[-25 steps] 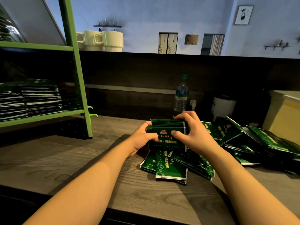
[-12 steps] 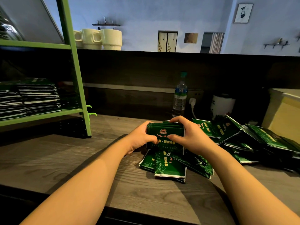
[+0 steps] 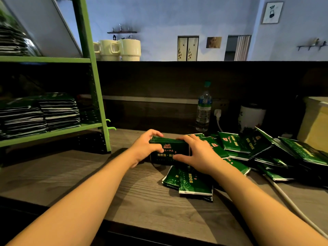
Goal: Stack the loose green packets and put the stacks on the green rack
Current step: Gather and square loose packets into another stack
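Here I see a grey wood-grain counter [image 3: 74,176] running across the lower frame, backed by a dark wall panel [image 3: 159,82], with a pale blue room beyond at the top. The green rack [image 3: 92,82] stands at the left of the frame; its lower shelf carries two finished stacks [image 3: 58,110] of packets side by side, and more stacked packets show, blurred, on the shelf above at upper left.

At centre, my left hand [image 3: 143,148] and right hand [image 3: 197,153] are both clamped on one held stack of green packets [image 3: 169,150], standing on edge on the counter. The left fingers curl over its top left corner, thumb on the front face. The right fingers lie along the top edge, thumb pressed across the printed front.

Just below the held stack, I count at least two loose packets [image 3: 193,183] lying flat and overlapping. To the right of the frame a scattered pile [image 3: 248,146] spreads out; its count I cannot tell.

Behind them I count one water bottle [image 3: 204,107], one white jar [image 3: 251,118], one yellow box [image 3: 316,121] at the right edge, and three cream mugs [image 3: 120,49] on the ledge. A white cable [image 3: 291,201] trails across the lower right.
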The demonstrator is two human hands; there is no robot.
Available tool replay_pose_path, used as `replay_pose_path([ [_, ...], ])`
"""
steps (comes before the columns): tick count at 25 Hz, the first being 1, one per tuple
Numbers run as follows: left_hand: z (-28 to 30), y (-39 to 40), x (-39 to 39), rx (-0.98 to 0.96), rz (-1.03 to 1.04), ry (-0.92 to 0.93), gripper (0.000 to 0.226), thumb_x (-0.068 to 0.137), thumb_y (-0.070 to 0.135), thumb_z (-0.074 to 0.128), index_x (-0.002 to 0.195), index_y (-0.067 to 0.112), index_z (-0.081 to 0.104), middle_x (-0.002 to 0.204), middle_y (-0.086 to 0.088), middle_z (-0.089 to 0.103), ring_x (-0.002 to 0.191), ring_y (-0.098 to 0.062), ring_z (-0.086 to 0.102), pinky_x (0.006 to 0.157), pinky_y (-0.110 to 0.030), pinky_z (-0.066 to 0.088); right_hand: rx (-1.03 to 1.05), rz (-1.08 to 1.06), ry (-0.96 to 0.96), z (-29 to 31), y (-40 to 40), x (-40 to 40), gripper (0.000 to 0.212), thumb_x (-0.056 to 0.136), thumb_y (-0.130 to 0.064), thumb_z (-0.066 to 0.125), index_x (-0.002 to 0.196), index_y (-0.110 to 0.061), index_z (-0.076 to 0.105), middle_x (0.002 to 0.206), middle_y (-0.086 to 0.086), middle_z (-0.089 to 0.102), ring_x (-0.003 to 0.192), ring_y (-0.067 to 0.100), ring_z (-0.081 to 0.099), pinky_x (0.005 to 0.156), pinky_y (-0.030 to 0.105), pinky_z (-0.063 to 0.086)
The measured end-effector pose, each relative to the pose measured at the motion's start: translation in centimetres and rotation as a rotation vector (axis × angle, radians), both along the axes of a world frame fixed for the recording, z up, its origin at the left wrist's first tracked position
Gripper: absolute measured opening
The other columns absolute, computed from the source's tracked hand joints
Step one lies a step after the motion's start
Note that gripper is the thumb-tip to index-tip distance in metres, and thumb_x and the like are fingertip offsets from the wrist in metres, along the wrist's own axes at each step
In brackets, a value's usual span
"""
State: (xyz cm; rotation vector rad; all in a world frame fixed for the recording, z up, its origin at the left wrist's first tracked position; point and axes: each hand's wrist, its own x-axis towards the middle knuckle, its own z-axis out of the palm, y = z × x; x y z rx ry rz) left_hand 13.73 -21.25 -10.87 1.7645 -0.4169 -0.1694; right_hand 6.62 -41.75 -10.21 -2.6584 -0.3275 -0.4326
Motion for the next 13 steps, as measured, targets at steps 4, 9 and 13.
replay_pose_path([
  [4,-2.1,-0.4,-0.5,-0.111,0.029,0.092,0.038,0.08,-0.008,0.072,0.108,0.017,0.065,0.106,-0.007,0.074,0.105,-0.026,0.069,0.084,-0.034,0.056,-0.067,-0.054,-0.014,0.2,-0.2,-0.3,0.065,0.088,-0.064,0.053,0.143,-0.034,0.039,0.131,-0.008,0.05,0.124,0.015,0.047,0.106,0.04,0.032],
  [9,-2.8,0.1,0.4,-0.167,0.355,0.08,0.033,0.08,-0.002,0.075,0.098,0.023,0.061,0.104,-0.004,0.072,0.104,-0.024,0.067,0.099,-0.042,0.052,0.077,-0.316,-0.149,0.2,-3.1,-0.6,0.055,0.092,-0.058,0.052,0.132,-0.021,0.054,0.125,0.001,0.06,0.119,0.02,0.054,0.098,0.041,0.046],
  [13,-2.5,0.0,0.0,-0.113,0.369,0.037,0.029,0.084,0.002,0.071,0.104,0.016,0.056,0.105,-0.004,0.07,0.101,-0.022,0.065,0.088,-0.036,0.051,-0.114,-0.56,0.013,0.5,-5.2,-1.2,0.072,0.081,-0.073,0.054,0.128,-0.019,0.055,0.121,0.005,0.064,0.117,0.027,0.054,0.093,0.04,0.048],
])
